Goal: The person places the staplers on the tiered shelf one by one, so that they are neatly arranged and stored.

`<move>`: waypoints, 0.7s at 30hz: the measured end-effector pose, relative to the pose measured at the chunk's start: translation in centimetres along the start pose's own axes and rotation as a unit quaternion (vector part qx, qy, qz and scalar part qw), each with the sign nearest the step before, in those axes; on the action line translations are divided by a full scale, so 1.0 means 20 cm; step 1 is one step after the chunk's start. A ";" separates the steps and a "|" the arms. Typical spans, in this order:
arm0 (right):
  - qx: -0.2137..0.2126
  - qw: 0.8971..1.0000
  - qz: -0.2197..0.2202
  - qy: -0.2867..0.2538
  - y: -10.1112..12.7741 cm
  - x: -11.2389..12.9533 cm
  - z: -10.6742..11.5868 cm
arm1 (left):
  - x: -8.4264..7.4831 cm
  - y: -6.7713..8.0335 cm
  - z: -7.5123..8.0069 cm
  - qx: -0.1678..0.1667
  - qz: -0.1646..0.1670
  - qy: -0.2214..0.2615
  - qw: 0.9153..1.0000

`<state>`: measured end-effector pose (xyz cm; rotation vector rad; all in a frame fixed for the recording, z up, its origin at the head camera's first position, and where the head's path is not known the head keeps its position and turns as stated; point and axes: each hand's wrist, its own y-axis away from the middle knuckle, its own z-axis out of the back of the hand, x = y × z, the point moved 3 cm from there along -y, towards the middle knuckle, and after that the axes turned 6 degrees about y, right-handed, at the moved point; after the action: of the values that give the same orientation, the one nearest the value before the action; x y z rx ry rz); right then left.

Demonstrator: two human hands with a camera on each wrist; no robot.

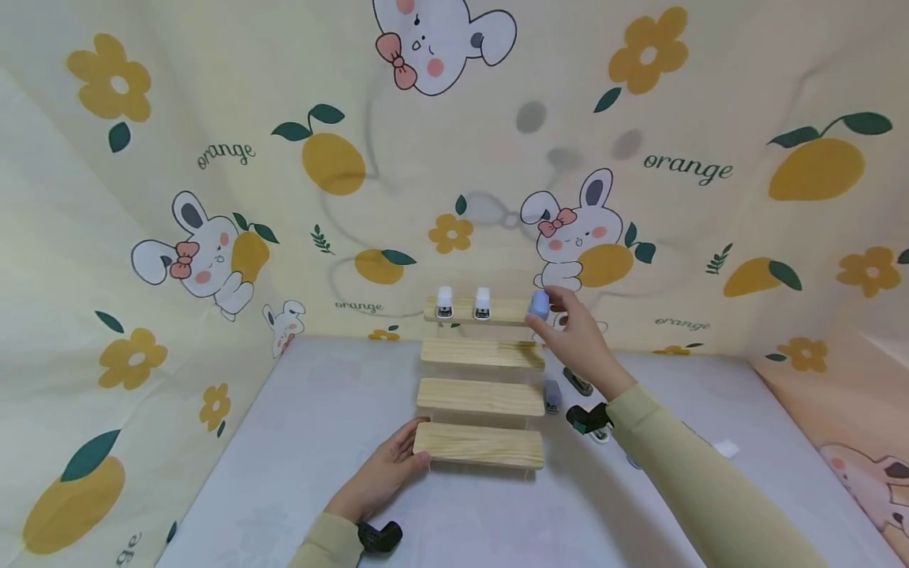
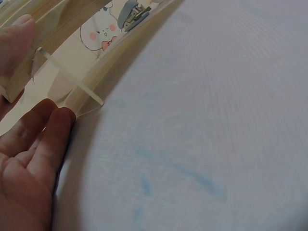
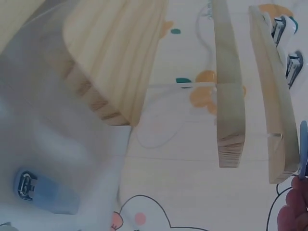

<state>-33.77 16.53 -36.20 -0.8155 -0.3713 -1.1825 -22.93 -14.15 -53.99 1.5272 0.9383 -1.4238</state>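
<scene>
A stepped wooden shelf (image 1: 479, 444) with several boards stands on the table. My left hand (image 1: 390, 465) grips the left end of its lowest board, the thumb (image 2: 17, 43) against the wood and other fingers lower down. At the right end of the top board, my right hand (image 1: 577, 338) pinches a small blue stapler (image 1: 539, 304) between thumb and fingers. Whether the stapler touches the board is hard to tell. Two white staplers (image 1: 444, 301) (image 1: 483, 303) stand upright on that same board, left of the blue one. The right wrist view shows only the right fingertips (image 3: 294, 207).
Right of the shelf, a blue-grey stapler (image 1: 551, 396) lies on the table (image 1: 312, 418). A dark stapler (image 1: 578, 382) is under the right forearm, with other small items partly hidden there. A printed cloth (image 1: 426, 173) hangs close behind the shelf.
</scene>
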 end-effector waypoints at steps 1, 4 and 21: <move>0.001 1.000 -0.001 0.002 0.00 0.00 0.00 | 0.00 0.00 0.00 0.001 0.000 0.001 1.000; 0.005 1.000 -0.001 0.007 -0.02 0.00 0.00 | -0.01 0.00 0.00 0.003 0.002 0.003 1.000; 0.049 0.998 -0.026 0.024 -0.04 -0.04 -0.02 | -0.01 -0.01 0.00 -0.002 0.010 0.000 1.000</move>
<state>-34.90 16.69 -36.68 -0.6944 -0.4100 -1.2195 -23.03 -14.07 -53.84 1.5304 0.9239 -1.4077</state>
